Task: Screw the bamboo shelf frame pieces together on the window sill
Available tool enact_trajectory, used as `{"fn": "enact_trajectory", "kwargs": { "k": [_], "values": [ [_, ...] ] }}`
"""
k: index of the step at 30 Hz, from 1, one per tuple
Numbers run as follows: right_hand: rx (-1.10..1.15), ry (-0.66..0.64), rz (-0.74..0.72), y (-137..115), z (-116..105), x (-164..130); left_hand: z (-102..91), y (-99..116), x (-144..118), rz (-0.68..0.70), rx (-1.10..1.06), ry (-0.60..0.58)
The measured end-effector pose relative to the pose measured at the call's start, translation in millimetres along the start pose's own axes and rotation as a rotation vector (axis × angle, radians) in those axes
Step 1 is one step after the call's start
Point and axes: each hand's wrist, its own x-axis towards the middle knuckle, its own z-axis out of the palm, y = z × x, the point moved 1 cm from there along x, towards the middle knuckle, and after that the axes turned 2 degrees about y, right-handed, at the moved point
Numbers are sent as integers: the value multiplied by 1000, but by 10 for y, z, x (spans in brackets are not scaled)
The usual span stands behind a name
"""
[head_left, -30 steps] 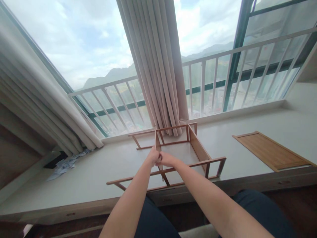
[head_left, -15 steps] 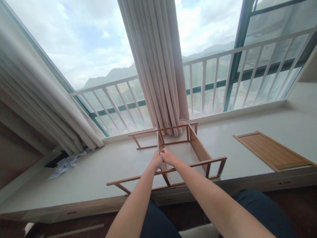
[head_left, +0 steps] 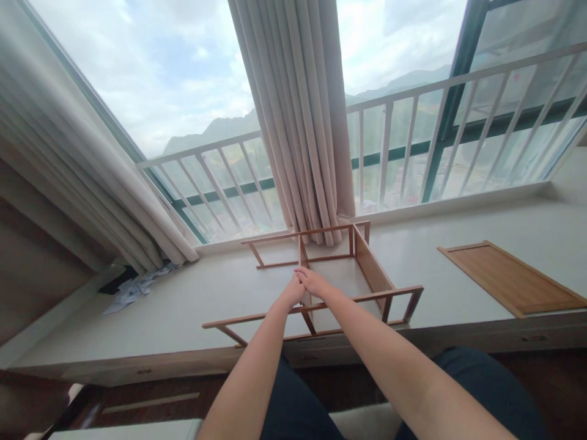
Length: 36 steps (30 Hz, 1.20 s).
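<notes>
A bamboo shelf frame point(head_left: 371, 275) lies on its side on the pale window ledge point(head_left: 183, 311), made of two thin ladder-like side frames and two cross panels. My left hand point(head_left: 292, 295) and my right hand point(head_left: 312, 282) meet on the upright left panel point(head_left: 302, 256), fingers closed around its near top edge. Both forearms reach out from the bottom of the view over my dark trousers.
A separate flat bamboo shelf panel point(head_left: 511, 278) lies on the ledge at the right. Crumpled plastic and paper wrapping point(head_left: 137, 287) sits at the far left by a curtain. A gathered curtain point(head_left: 298, 116) hangs just behind the frame, before the railed window.
Both hands have slid a little farther along the upright panel, away from me. The camera has tilted slightly, shifting the scene right. The frame has stayed where it was.
</notes>
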Motion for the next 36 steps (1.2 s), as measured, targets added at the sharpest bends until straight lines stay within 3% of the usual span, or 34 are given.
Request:
{"fn": "enact_trajectory", "kwargs": {
  "k": [6, 9, 11, 16, 19, 22, 28, 33, 36],
  "values": [
    [-68, -25, 12, 38, 8, -24, -166, 75, -181, 4, 234, -186],
    [-98, -41, 20, 55, 1, -47, -280, 93, -339, 30, 255, -192],
    [-116, -61, 13, 50, -5, -61, -364, 99, -501, 71, 220, -75],
    [-192, -114, 0, 0, -29, -109, -591, -15, -1129, 165, 138, 354],
    [-230, -123, -5, -4, -49, -151, -740, -236, -1580, 110, 145, 581],
    [-272, -143, -32, 39, -63, -178, -908, -528, -2004, 10, 193, 717],
    [-302, -182, -26, 126, -87, -179, -1336, -1177, -2704, -189, 381, 862],
    [-313, -223, 46, 125, -114, -209, -1684, -1698, -3241, -607, 482, 901],
    [-306, -213, 62, 137, -119, -220, -1900, -1908, -3619, -741, 492, 941]
  ]
}}
